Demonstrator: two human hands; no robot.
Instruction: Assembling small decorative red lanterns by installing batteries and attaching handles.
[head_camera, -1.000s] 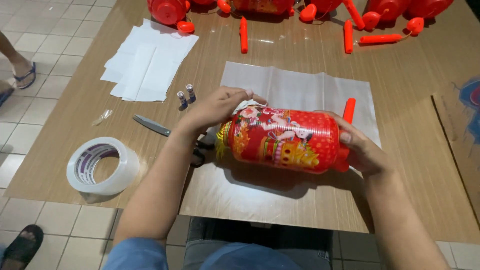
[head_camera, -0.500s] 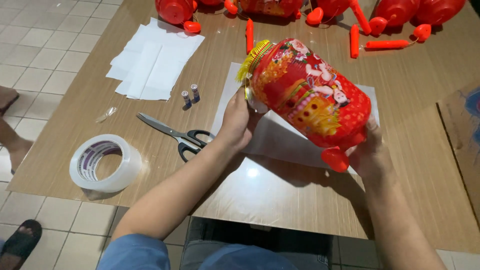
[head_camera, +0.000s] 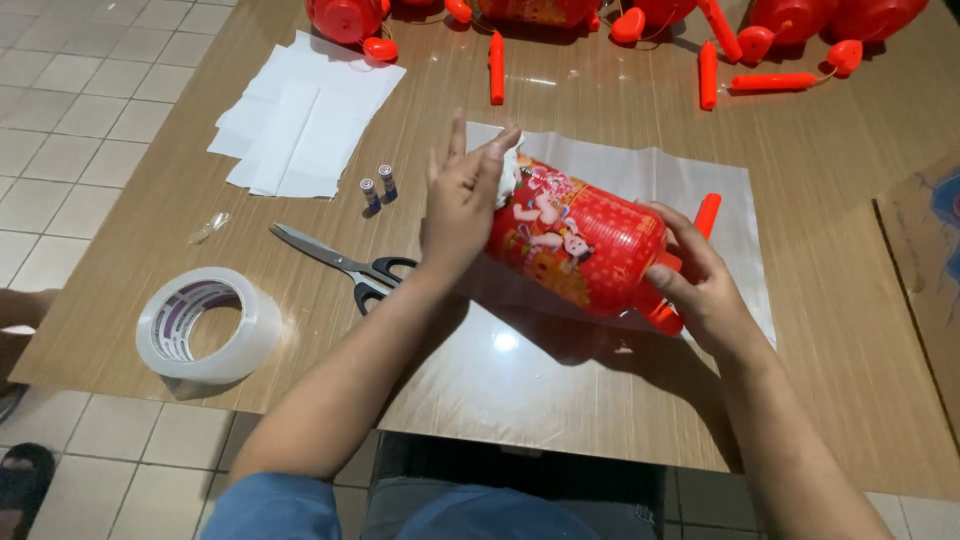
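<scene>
A red cylindrical lantern (head_camera: 580, 240) with colourful cartoon prints is held tilted above a clear plastic sheet (head_camera: 620, 180) on the wooden table. My left hand (head_camera: 458, 200) presses flat against its upper left end, fingers spread, with a bit of white paper (head_camera: 507, 175) under the fingertips. My right hand (head_camera: 700, 285) grips the lantern's lower right end, near a red stick (head_camera: 706, 215) behind it.
Scissors (head_camera: 335, 262) and two small batteries (head_camera: 378, 186) lie left of my left hand. A roll of clear tape (head_camera: 207, 325) sits near the table's front left edge. White paper sheets (head_camera: 305, 125) lie at the back left. Several red lanterns and sticks (head_camera: 700, 40) line the far edge.
The lantern has come down from a raised tilt to lower over the sheet. My left hand moved from its side to cover its left end.
</scene>
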